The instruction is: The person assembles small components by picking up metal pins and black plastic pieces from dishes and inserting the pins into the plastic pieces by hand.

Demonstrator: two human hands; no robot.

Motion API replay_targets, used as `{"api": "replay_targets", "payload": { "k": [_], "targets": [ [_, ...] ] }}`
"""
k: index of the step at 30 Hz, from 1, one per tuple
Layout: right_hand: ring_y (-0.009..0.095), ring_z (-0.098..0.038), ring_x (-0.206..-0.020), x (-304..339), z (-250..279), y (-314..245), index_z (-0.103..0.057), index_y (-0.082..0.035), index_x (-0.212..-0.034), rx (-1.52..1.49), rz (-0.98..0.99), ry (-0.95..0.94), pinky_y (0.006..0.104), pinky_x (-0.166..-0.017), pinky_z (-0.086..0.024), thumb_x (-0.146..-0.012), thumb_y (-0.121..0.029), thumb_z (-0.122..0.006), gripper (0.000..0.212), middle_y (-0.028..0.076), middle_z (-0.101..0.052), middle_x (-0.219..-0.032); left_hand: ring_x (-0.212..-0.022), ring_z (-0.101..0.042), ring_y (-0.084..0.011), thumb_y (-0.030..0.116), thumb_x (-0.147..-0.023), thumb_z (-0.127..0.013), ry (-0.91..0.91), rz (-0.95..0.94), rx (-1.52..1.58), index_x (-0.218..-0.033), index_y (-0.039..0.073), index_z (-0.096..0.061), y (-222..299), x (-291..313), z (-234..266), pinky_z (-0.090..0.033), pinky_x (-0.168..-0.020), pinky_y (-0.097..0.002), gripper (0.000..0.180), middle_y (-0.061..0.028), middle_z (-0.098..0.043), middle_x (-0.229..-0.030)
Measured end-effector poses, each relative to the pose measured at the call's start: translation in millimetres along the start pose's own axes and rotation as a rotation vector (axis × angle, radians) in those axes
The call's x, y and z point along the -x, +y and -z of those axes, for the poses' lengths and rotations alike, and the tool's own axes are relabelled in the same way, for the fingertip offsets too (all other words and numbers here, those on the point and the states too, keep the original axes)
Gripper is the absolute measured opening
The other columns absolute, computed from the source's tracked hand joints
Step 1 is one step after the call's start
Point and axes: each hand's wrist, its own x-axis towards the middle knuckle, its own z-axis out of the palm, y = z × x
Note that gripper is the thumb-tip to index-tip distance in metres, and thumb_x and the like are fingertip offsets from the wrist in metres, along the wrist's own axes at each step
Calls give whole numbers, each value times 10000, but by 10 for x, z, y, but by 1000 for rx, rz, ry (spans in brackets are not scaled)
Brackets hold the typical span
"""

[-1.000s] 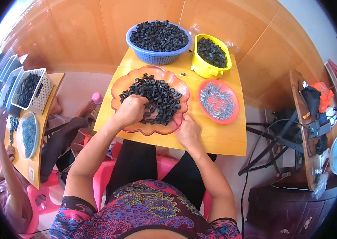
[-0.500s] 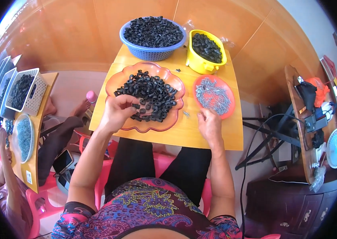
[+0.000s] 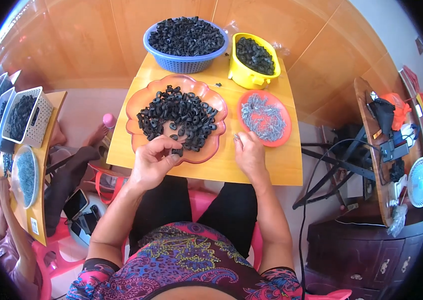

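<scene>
My left hand (image 3: 154, 162) pinches a small black plastic part (image 3: 177, 152) between thumb and fingertips, over the near rim of an orange scalloped tray (image 3: 136, 136). In that tray lies a heap of similar black parts (image 3: 176, 112). My right hand (image 3: 250, 156) is closed, thumb against index finger, with a tiny silver metal piece (image 3: 236, 136) at the fingertips; its exact kind is too small to tell. Just beyond that hand stands a red-orange oval plate (image 3: 286, 131) holding many thin silver metal pieces (image 3: 261, 116).
At the table's (image 3: 211, 172) far side stand a blue basket (image 3: 184, 65) and a yellow tub (image 3: 251, 80), both full of black parts. To the left, another person's arm (image 3: 16, 227) rests by a second table (image 3: 41, 215). A side table with a fan (image 3: 420, 182) stands right.
My left hand has come nearer and to the right, carrying the black part from the heap. My right hand has shifted left, and a silver piece now shows at its fingertips.
</scene>
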Motion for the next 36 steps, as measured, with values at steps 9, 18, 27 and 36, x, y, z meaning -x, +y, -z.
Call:
{"api": "replay_targets", "payload": {
  "k": [9, 18, 27, 36],
  "targets": [
    [330, -635, -733, 42, 293, 277, -619, 87, -1005, -124, -42, -64, 382, -680, -497, -796, -95, -678, 283, 225, -635, -873, -791, -506, -58, -73, -813, -614, 13, 98, 109, -1002, -30, -627, -96, -11, 52, -408, -696, -192, 194, 4, -536, -881],
    [397, -585, -838, 99, -73, 104, -597, 1, -867, 31, -97, -163, 462, -722, -473, -800, -114, -644, 141, 210, -593, -899, -814, -508, -57, -75, -813, -613, 5, 86, 68, -1018, -35, -623, -69, -8, 41, -417, -716, -198, 209, -5, -565, -919],
    [392, -592, -830, 90, 70, 88, -584, 34, -991, 12, -57, -156, 457, -737, -467, -777, -39, -640, 233, 221, -595, -891, -796, -509, -50, -58, -822, -614, -3, 50, 44, -1011, -28, -619, -59, -1, 63, -416, -696, -191, 191, 6, -564, -908],
    [356, -621, -763, 70, 97, 251, -607, 42, -973, -242, -165, -94, 380, -721, -500, -762, 43, -612, 211, 215, -621, -840, -734, -480, -39, -47, -823, -623, 19, 73, 28, -1012, -18, -625, -65, 11, 70, -396, -640, -186, 191, 25, -535, -875]
  ]
}}
